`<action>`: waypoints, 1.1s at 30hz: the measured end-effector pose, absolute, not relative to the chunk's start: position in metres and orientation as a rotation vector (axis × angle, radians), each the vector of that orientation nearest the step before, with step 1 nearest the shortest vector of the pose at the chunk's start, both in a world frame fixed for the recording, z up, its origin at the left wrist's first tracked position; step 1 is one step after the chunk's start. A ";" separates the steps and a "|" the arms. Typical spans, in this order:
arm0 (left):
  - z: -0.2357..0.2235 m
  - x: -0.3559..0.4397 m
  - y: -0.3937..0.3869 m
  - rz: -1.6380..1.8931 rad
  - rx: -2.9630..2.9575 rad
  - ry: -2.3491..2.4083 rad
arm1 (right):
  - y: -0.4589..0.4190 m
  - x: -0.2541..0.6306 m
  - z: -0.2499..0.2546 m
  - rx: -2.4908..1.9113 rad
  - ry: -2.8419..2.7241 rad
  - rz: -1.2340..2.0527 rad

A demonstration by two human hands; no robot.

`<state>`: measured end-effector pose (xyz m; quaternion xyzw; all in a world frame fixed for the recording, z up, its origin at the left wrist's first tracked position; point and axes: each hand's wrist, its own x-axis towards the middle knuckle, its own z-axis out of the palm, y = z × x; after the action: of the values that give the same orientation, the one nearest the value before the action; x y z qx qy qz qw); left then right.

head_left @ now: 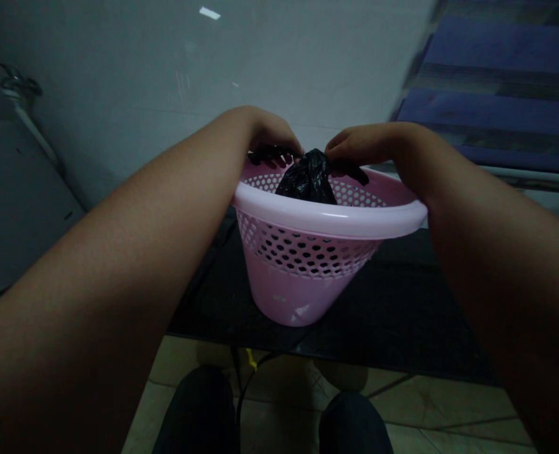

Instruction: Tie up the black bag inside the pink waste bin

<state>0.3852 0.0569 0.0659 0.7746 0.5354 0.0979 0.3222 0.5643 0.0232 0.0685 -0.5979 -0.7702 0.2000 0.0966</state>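
A pink perforated plastic basket (326, 217) stands on the dark table, its wide white-pink rim facing up. A crumpled black plastic bag (307, 180) sits inside it and bunches up at the far rim. My left hand (272, 133) grips a gathered edge of the bag at the far left of the rim. My right hand (359, 144) pinches the bag at the far right of the rim, its fingers close to the bunched top. The lower part of the bag is hidden by the basket.
The basket stands on a dark glass-topped table (392, 302) with a pale wall (118, 82) behind it. Blue striped cushions (491, 107) lie at upper right, and a grey surface (19, 195) lies at left. Below are tiled floor (440, 403) and my dark-clothed knees (198, 410).
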 end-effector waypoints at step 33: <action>0.069 0.387 0.048 0.149 1.992 1.339 | 0.019 0.560 0.070 -1.847 -2.223 0.562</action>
<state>0.3873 0.0478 0.0692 0.7727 0.5196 0.0578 0.3600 0.5602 0.0187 0.0703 -0.6242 -0.7513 0.1901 0.0986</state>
